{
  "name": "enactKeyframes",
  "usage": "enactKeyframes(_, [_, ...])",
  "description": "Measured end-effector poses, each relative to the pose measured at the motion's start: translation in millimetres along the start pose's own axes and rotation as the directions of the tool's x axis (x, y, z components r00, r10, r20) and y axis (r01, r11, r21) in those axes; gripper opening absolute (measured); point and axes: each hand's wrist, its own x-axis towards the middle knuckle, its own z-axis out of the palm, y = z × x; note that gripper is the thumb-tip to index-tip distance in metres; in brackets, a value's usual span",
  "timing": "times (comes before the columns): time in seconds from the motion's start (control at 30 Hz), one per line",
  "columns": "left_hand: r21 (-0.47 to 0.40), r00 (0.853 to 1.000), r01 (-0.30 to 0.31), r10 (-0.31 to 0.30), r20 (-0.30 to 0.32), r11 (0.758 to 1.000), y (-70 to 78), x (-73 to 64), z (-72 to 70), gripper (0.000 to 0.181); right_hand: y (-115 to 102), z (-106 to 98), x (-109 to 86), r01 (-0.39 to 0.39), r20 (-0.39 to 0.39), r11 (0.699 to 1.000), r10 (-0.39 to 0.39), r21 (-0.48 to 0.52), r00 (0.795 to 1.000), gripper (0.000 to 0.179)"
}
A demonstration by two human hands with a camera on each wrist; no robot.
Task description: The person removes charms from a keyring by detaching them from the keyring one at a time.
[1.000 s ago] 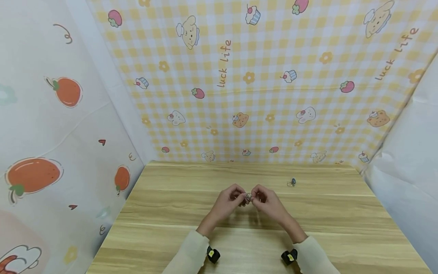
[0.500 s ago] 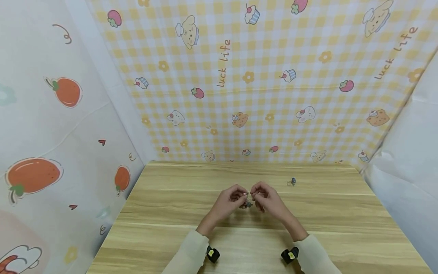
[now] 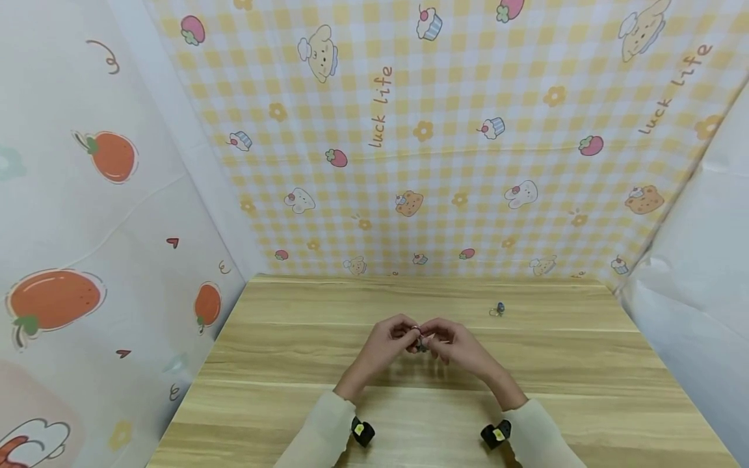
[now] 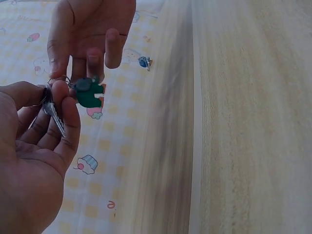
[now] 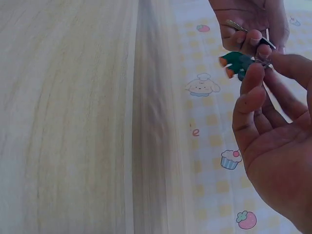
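My left hand (image 3: 383,344) and right hand (image 3: 459,344) meet above the wooden table. Thumb and fingers of the left pinch a silver key (image 4: 55,116), whose blade points down in the left wrist view. Right thumb and fingertips pinch at the thin metal key ring (image 5: 263,62), close against the left fingertips. A small green figure-shaped charm (image 4: 90,93) with a dark grey top and orange-brown ends dangles from this ring, between the hands. The fingers partly cover the ring and the key's head.
Behind the hands, to the right, a small blue charm with a ring (image 3: 500,309) lies on the wooden table (image 3: 281,364). A yellow checked cloth (image 3: 421,169) hangs behind the table's far edge. White sheets flank both sides.
Half a second ago a gap showed between the hands. My right fingers have since moved left, up to the left fingertips. The left hand stays nearly in place.
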Motion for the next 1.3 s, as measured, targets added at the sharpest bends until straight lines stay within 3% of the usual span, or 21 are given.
enactKeyframes(0.17, [-0.013,1.000,0.019,-0.019,-0.001,1.000,3.2,-1.0,-2.5,0.018,3.3,0.0,0.2,0.061,-0.041,0.998,-0.063,-0.031,0.997,0.027])
enactKeyframes(0.63, [-0.015,0.998,0.061,-0.060,0.026,0.998,1.3,-1.0,-1.7,0.015,5.6,4.7,1.8,0.086,-0.195,0.993,-0.100,-0.080,0.976,0.016])
enactKeyframes(0.87, [-0.032,0.996,0.046,-0.043,0.079,0.998,2.7,-1.1,-1.9,0.024,1.0,6.7,4.3,0.084,-0.178,0.993,-0.097,-0.082,0.979,0.010])
enactKeyframes(1.03, [0.055,0.995,0.037,-0.042,0.086,0.998,2.5,-1.5,-1.8,0.035,0.4,7.0,4.0,0.061,-0.182,0.995,-0.075,-0.082,0.980,0.011])
enactKeyframes(1.3, [0.113,0.996,0.014,-0.024,0.083,0.993,1.0,-3.3,-1.9,0.013,2.8,5.1,1.3,0.088,-0.173,0.993,-0.101,-0.079,0.980,0.012])
